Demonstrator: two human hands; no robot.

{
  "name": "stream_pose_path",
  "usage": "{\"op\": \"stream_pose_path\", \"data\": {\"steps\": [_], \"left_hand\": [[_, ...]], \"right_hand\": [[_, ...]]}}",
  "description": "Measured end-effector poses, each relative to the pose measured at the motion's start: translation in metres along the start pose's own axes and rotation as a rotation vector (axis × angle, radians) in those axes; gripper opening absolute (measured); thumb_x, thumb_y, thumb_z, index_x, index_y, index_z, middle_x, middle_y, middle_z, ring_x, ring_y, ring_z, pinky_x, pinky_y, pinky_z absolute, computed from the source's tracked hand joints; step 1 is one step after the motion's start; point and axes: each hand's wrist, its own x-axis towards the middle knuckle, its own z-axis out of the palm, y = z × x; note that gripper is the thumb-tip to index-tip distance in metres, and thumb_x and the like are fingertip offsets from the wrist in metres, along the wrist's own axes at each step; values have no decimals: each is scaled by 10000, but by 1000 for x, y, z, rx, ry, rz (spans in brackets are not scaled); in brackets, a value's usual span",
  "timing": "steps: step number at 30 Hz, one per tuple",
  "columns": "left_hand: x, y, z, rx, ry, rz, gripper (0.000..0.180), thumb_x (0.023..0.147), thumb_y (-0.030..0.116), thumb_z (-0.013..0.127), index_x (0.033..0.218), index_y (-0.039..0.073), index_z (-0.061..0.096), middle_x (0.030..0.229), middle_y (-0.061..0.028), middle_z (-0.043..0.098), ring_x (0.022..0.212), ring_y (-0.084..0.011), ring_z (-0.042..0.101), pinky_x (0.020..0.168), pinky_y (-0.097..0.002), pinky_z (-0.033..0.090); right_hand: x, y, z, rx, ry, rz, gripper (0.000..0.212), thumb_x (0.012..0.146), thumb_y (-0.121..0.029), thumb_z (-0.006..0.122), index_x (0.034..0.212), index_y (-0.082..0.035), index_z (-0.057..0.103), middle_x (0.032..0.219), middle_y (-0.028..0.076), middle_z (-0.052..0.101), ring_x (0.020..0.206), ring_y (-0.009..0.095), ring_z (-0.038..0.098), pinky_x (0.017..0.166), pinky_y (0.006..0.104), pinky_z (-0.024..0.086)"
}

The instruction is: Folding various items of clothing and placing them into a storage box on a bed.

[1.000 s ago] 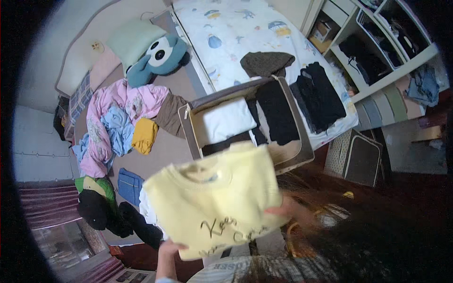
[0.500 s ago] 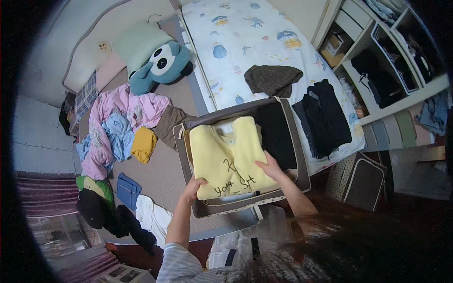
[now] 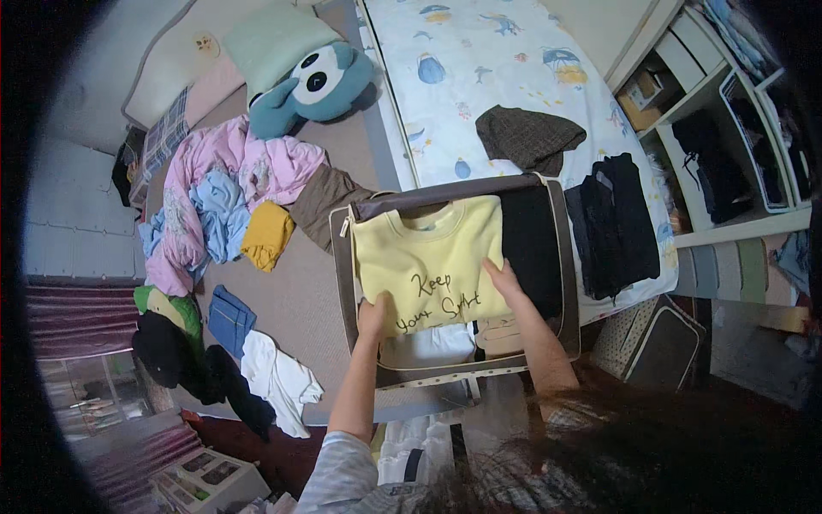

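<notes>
A folded yellow sweatshirt (image 3: pixel 430 253) with dark lettering lies over a brown fabric storage box (image 3: pixel 572 291). My left hand (image 3: pixel 373 319) grips its lower left edge, thumb on top. At the right edge my right hand (image 3: pixel 503 281) pinches the cloth the same way. Beside the sweatshirt, black folded clothing (image 3: pixel 529 244) fills the right part of the box. Below its lower edge show a whitish folded cloth (image 3: pixel 428 348) and a tan piece (image 3: pixel 499 337). The fingers under the sweatshirt are hidden.
Left on the bed are a pink quilt (image 3: pixel 201 163), a yellow garment (image 3: pixel 267 236), folded jeans (image 3: pixel 231 319) and a white garment (image 3: pixel 276 377). Dark trousers (image 3: pixel 618 224) and a brown garment (image 3: pixel 527 140) lie to the right. Open shelves (image 3: pixel 753 224) stand far right.
The sweatshirt has been shifted toward the far side of the box and lies flatter. The whitish and tan pieces now show more at the near side. The view has shifted slightly.
</notes>
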Motion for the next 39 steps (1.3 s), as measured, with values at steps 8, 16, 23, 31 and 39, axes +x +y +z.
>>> {"op": "stream_pose_path", "data": {"steps": [8,16,23,31,39], "left_hand": [[-42,47,-25,-448,-341,-47,420,784,126,598,1156,-35,489,1046,-128,587,925,-209,576,796,-313,461],[-164,51,-113,-357,-512,-99,498,673,50,633,1147,-19,494,1056,-98,586,936,-189,563,830,-310,444],[-242,-99,-213,-616,-318,-94,548,674,40,606,1196,-14,446,1120,-110,546,1008,-223,530,881,-327,418],[-285,-253,-292,-749,114,-226,572,706,2,545,1251,-10,370,1177,-133,497,1083,-264,484,922,-366,392],[-128,-408,-294,-287,46,-282,479,785,-26,512,1242,60,397,1114,-124,519,1018,-256,503,866,-372,416]], "right_hand": [[-36,-26,-22,385,-315,-89,482,827,-198,596,1225,17,430,1143,105,544,1014,171,529,887,307,409],[-188,-60,-70,144,-405,-86,460,818,-119,587,1228,2,417,1114,115,551,970,176,551,843,318,451],[-321,-63,31,146,-722,-437,484,811,-227,631,1194,-7,431,1119,135,555,997,206,556,837,341,456],[-337,15,229,-312,-877,-466,558,841,-345,548,1261,-15,386,1198,188,507,1068,334,522,887,380,423],[-259,124,304,-489,-820,30,581,853,-363,521,1271,11,371,1261,232,433,1158,289,456,946,355,374]]}}
